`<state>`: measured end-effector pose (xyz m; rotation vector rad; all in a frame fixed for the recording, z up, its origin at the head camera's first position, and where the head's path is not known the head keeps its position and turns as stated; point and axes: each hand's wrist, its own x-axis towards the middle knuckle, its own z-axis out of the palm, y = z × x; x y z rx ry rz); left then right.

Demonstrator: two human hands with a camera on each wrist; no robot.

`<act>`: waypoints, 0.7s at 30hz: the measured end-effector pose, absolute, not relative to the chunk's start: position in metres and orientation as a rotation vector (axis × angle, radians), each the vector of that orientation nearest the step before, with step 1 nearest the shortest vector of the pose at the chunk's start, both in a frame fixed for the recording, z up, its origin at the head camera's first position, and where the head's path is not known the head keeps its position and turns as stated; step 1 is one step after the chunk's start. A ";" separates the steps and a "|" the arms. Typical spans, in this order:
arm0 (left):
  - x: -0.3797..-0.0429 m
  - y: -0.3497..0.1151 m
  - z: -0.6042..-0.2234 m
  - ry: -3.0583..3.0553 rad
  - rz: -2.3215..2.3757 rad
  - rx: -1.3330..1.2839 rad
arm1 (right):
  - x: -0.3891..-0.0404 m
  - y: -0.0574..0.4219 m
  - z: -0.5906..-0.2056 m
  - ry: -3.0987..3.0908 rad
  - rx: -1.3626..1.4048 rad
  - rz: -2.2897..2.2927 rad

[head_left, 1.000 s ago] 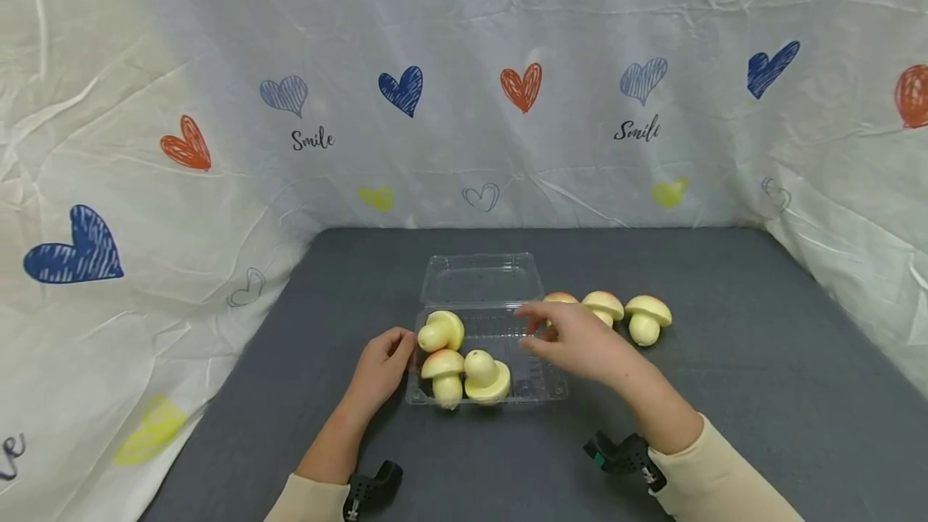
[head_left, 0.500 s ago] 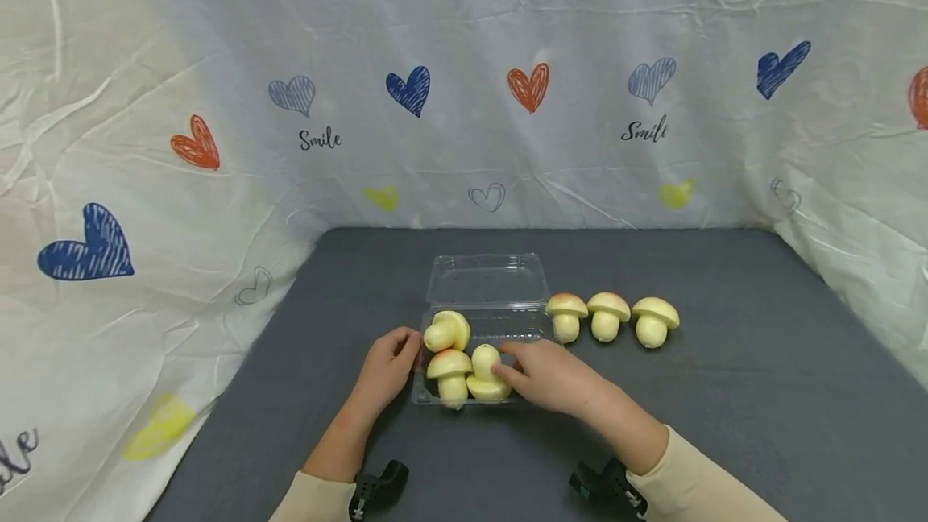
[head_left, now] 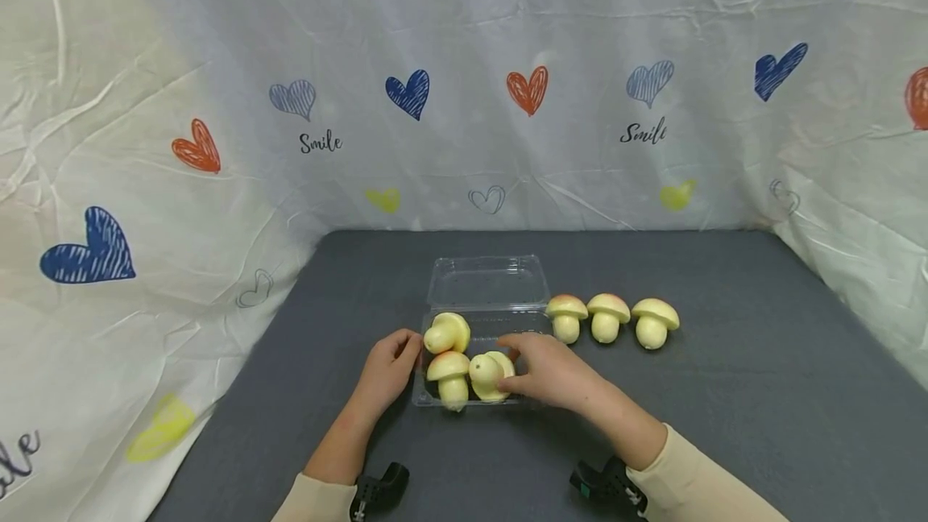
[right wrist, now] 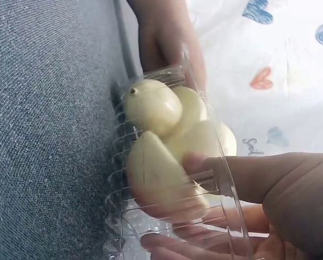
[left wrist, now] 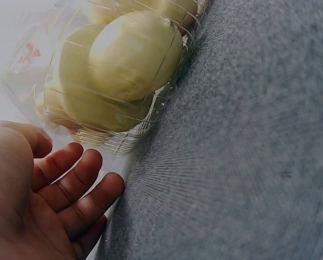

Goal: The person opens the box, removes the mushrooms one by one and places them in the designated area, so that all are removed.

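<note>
A clear plastic clamshell box (head_left: pixel 493 324) lies on the table with its lid (head_left: pixel 489 283) folded back. Two yellow toy mushrooms, the rear one (head_left: pixel 445 334) on its side and the front one (head_left: pixel 450 378) cap up, fill its left part. Beside them, my right hand (head_left: pixel 554 373) holds another toy mushroom (head_left: pixel 487 374) inside the box; in the right wrist view my thumb (right wrist: pixel 202 163) is against it and my fingers (right wrist: pixel 194 246) are partly behind the clear wall. My left hand (head_left: pixel 387 369) is at the box's left edge, fingers (left wrist: pixel 94 197) loosely bent by its wall.
Three more toy mushrooms stand in a row to the right of the box: the near-box one (head_left: pixel 566 318), a middle one (head_left: pixel 607 317) and the rightmost (head_left: pixel 655 322). A dark grey cloth covers the table (head_left: pixel 725 425). White heart-printed sheeting (head_left: pixel 580 22) hangs behind and beside it.
My right hand came down from above the box's right side to the front mushroom, which has turned so its stem points more toward me. My left hand has stayed at the box's edge.
</note>
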<state>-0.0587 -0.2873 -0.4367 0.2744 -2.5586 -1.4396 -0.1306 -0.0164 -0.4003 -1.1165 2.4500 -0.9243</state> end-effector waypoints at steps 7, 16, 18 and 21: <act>-0.058 -0.287 -0.437 -2.554 -1.450 0.271 | -0.132 -0.017 -0.403 2.389 -1.189 -1.000; -0.058 -0.287 -0.437 -2.551 -1.455 0.274 | -0.137 -0.005 -0.391 2.220 -1.127 -1.135; -0.058 -0.287 -0.437 -2.549 -1.458 0.273 | -0.140 0.001 -0.386 2.197 -1.129 -1.170; -0.058 -0.287 -0.437 -2.545 -1.462 0.268 | -0.146 0.010 -0.379 2.174 -1.160 -1.212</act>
